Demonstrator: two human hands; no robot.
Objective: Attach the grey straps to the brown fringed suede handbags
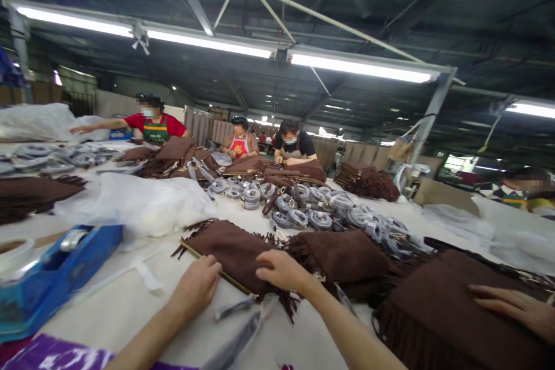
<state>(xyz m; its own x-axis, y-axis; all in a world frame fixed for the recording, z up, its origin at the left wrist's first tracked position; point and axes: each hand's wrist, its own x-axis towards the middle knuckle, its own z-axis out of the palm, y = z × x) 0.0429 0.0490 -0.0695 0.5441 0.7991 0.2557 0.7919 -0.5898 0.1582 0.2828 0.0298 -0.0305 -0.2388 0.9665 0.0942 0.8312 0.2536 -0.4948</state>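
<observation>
A brown suede fringed bag (234, 251) with a gold zip edge lies on the white table (117, 312) in front of me. My left hand (197, 284) is closed on the bag's near edge by the zip. My right hand (281, 270) rests curled on the bag's near right corner, fingers bent onto the suede. Beside it on the right lies a second fringed bag (340, 254). Another person's hand (515, 307) lies flat on a larger brown bag (446, 312) at the lower right.
A blue tape dispenser (56, 274) stands at the left. A white plastic bag (139, 202) lies behind it. Coils of wrapped grey straps (321, 217) and piles of brown bags (368, 182) cover the table farther off. Three people work at the far side.
</observation>
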